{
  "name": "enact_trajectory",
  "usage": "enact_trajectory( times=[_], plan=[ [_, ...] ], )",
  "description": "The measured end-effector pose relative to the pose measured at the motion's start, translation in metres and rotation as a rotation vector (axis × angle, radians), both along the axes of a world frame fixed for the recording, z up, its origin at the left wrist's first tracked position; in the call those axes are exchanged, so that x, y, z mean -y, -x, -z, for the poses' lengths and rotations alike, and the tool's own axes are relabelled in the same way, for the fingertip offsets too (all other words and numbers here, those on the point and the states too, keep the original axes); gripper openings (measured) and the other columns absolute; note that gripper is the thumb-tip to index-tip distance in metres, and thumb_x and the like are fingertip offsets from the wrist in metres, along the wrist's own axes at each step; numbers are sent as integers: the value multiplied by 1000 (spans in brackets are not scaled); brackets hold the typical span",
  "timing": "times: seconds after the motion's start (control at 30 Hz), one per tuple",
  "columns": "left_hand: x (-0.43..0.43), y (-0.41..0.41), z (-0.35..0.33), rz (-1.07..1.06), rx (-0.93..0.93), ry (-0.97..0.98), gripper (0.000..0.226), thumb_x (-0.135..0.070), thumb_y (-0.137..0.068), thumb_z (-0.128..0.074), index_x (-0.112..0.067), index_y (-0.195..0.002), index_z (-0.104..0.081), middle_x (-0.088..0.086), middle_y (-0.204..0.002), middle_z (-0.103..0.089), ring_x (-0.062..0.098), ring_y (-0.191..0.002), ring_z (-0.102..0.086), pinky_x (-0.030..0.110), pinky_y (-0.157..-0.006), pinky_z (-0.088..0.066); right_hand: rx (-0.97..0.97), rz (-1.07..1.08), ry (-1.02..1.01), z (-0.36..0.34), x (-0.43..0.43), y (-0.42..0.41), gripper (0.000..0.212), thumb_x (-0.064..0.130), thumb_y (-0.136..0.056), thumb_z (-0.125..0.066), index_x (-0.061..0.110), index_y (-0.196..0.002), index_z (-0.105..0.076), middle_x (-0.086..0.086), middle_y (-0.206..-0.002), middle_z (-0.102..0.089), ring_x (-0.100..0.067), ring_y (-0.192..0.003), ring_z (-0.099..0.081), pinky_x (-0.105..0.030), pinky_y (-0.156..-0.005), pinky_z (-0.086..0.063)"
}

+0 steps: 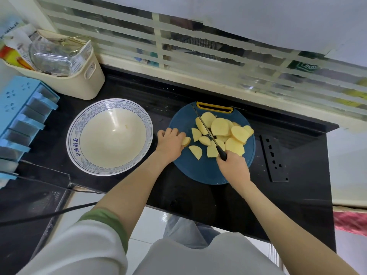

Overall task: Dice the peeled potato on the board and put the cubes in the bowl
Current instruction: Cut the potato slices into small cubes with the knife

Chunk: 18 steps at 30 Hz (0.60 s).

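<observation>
I see my left hand (170, 143) curled at the board's (198, 172) left edge, pinching one potato piece (186, 141). My right hand (234, 168) grips the knife (208, 132), its blade across the potato slices (237, 133) heaped toward the far-right edge. The bowl (73, 141) stands beside the board's left edge.

Head-worn camera looks steeply down, close over the board (198, 171).
</observation>
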<state>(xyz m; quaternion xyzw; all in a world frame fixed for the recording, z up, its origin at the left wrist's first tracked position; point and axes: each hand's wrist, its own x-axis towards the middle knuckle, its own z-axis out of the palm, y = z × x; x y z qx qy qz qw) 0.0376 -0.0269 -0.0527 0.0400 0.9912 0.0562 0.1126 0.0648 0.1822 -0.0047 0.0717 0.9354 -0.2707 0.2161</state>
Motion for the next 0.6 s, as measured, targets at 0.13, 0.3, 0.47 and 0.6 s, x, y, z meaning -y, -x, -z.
enact_trajectory(
  times=[0.13, 0.3, 0.47, 0.6],
  plan=[
    [2, -3, -6, 19, 57, -20, 64, -44, -87, -59, -23, -142, -34, 4, -138, -36, 24, -125, -32, 41, -101, -23, -7, -7, 6, 0, 3, 1, 29, 27, -98, -48, 16, -71, -45, -3, -64, -47, -17, -59, -48, -26, -50, -34],
    [-18, -12, -10, 296, -87, 4, 56, -36, -76, -72, -31, -129, -55, 7, -138, -43, 28, -121, -42, 45, -96, -26, -3, -17, 25, -1, 8, 6, 27, 27, -98, -49, 17, -74, -47, -2, -64, -48, -14, -58, -47, -24, -50, -33],
    [-37, -4, -10, 398, -27, 189, 46, -30, -60, -83, -23, -104, -68, 7, -113, -58, 26, -102, -53, 40, -92, -25, -26, 2, 29, -1, 7, 6, 25, 26, -97, -49, 14, -75, -49, -2, -63, -47, -16, -58, -47, -26, -50, -33],
    [-41, 3, -7, 374, -39, 158, 40, -24, -89, -60, -11, -124, -47, 4, -123, -52, 25, -119, -37, 39, -99, -21, -22, 23, 23, -2, 3, 5, 23, 27, -97, -49, 11, -81, -54, -4, -65, -51, -17, -59, -50, -28, -51, -36]
  ],
)
